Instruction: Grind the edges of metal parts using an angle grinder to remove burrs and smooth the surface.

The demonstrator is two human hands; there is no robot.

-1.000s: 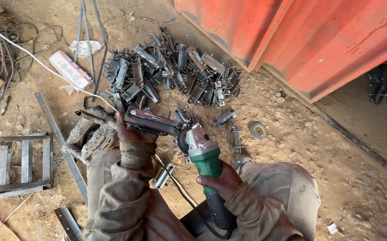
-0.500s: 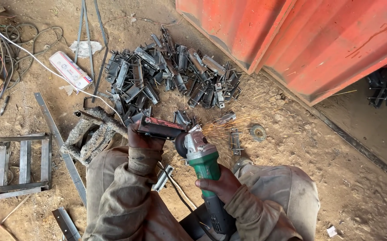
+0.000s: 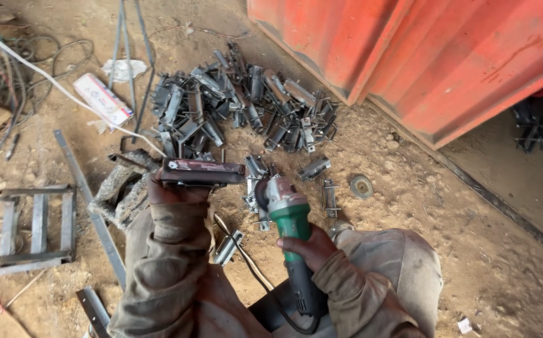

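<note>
My left hand [image 3: 166, 191] grips a flat rusty metal bracket [image 3: 202, 171], held level above the dirt. My right hand [image 3: 306, 246] is wrapped around the green body of an angle grinder [image 3: 287, 216]. The grinder's disc end sits just right of the bracket's right tip, with a small gap between them. No sparks show. A black cable runs from the grinder's tail down past my knees.
A big pile of dark metal brackets [image 3: 240, 106] lies ahead, with a few loose ones [image 3: 321, 181] and a worn disc [image 3: 362, 186] near the grinder. A red corrugated wall [image 3: 422, 56] stands right. A welded frame [image 3: 33, 225], steel strips, a white box [image 3: 102, 100] and cables lie left.
Sparks flew from the disc against the bracket half a second ago; they have stopped and the grinder sits slightly apart from the bracket's end.
</note>
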